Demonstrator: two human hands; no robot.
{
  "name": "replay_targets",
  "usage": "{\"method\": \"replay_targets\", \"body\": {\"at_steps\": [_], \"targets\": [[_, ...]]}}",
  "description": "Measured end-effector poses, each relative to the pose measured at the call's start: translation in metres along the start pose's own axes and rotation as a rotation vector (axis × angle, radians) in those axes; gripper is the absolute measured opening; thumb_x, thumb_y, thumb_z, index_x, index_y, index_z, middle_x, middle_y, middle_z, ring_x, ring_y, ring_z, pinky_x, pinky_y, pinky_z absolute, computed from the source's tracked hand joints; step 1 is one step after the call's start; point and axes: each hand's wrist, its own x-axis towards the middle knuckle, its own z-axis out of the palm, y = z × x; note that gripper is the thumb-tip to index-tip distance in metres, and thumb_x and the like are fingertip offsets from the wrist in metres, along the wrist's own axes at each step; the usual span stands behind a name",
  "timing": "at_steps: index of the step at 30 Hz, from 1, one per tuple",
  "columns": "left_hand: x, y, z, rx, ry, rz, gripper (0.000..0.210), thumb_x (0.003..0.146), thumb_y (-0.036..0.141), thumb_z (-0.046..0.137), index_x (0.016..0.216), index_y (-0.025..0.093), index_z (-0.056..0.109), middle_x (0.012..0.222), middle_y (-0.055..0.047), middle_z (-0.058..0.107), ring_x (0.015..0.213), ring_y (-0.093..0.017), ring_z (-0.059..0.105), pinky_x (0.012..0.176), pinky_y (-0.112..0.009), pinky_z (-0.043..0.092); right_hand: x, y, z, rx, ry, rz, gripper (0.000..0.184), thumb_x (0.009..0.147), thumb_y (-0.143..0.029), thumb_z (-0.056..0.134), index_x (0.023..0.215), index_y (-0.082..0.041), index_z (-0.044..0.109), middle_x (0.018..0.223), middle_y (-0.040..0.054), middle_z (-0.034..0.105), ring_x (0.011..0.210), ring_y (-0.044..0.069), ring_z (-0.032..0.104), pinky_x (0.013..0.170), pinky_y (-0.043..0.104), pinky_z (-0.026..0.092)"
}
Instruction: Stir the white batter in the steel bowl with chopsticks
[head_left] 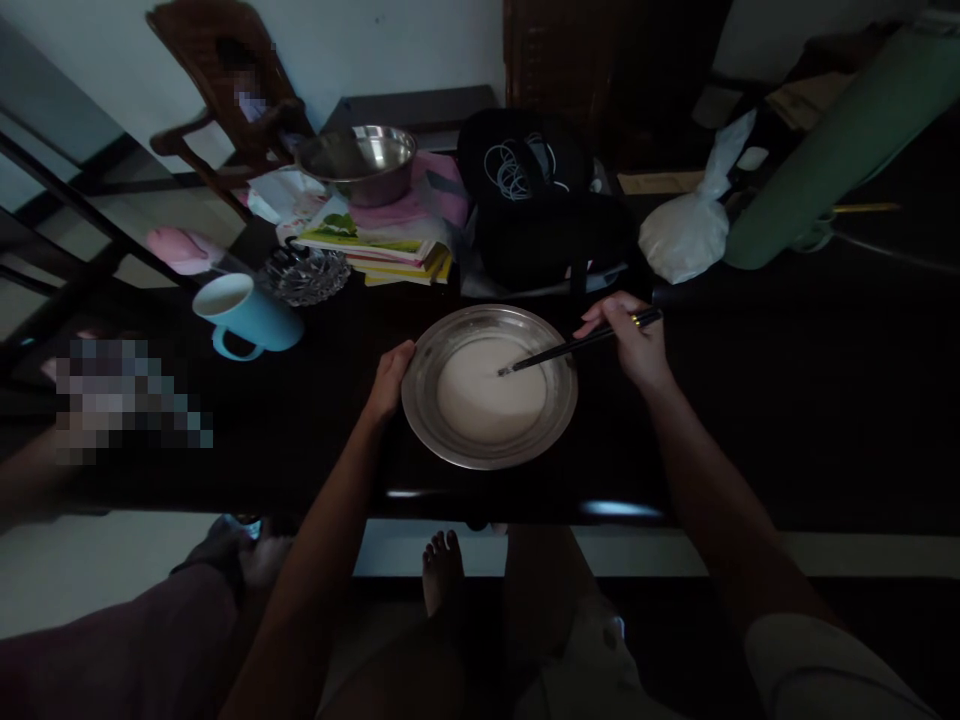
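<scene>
A wide metal bowl (421,425) stands on the dark table in front of me, with a smooth whitish liquid (489,405) in it. My left hand (390,380) is closed on the bowl's left rim. Black chopsticks with gold bands (553,353) are gripped in my right hand (632,338), above and to the right of the bowl. They slant down to the left, and their tips reach the whitish liquid near its middle. Whether the tips dip below the surface is hard to tell in the dim light.
Left of the bowl are a light blue mug (262,318) and a glass dish (311,277). Behind lie books (397,255), another metal bowl (367,185) and a black bag (551,225). A tied bag of white powder (686,238) stands right. Another person's hand (97,400) is at left.
</scene>
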Motion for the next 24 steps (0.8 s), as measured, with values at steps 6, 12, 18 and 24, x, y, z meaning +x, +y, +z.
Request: {"method": "replay_targets", "body": {"at_steps": [6,12,18,24], "targets": [[0.0,0.0032,0.001,-0.027,0.003,-0.018,0.045,0.086,0.053,0.059,0.059,0.021,0.044,0.057,0.004,0.038,0.055,-0.011,0.034,0.05,-0.025,0.032,-0.0018,-0.0014,0.0036,0.037,-0.075,0.008,0.045,0.09,-0.065,0.06,0.078,-0.023,0.071,0.06,-0.0009,0.072,0.056,0.016,0.07,0.06,0.031,0.057],[0.001,0.002,0.0007,-0.012,0.006,-0.009,0.046,0.089,0.052,0.058,0.058,0.021,0.042,0.056,0.004,0.037,0.054,-0.011,0.034,0.05,-0.025,0.033,0.0001,-0.0012,-0.0006,0.016,0.029,-0.01,0.044,0.092,-0.063,0.06,0.074,-0.023,0.07,0.057,-0.0014,0.07,0.055,0.016,0.07,0.06,0.03,0.056],[0.002,-0.0019,0.0,-0.018,0.007,-0.008,0.044,0.088,0.053,0.057,0.06,0.021,0.044,0.056,0.004,0.039,0.054,-0.011,0.034,0.049,-0.025,0.031,-0.0012,-0.0014,0.0011,0.021,-0.076,0.009,0.043,0.091,-0.062,0.061,0.08,-0.023,0.072,0.064,-0.0003,0.074,0.059,0.016,0.071,0.062,0.031,0.058],[0.0009,0.0006,0.0011,-0.047,0.001,-0.011,0.046,0.086,0.054,0.06,0.058,0.021,0.043,0.055,0.004,0.038,0.053,-0.011,0.034,0.048,-0.025,0.032,0.0012,0.002,-0.0027,0.027,0.065,-0.009,0.046,0.091,-0.063,0.06,0.072,-0.023,0.069,0.054,-0.0022,0.067,0.052,0.015,0.068,0.056,0.029,0.054]]}}
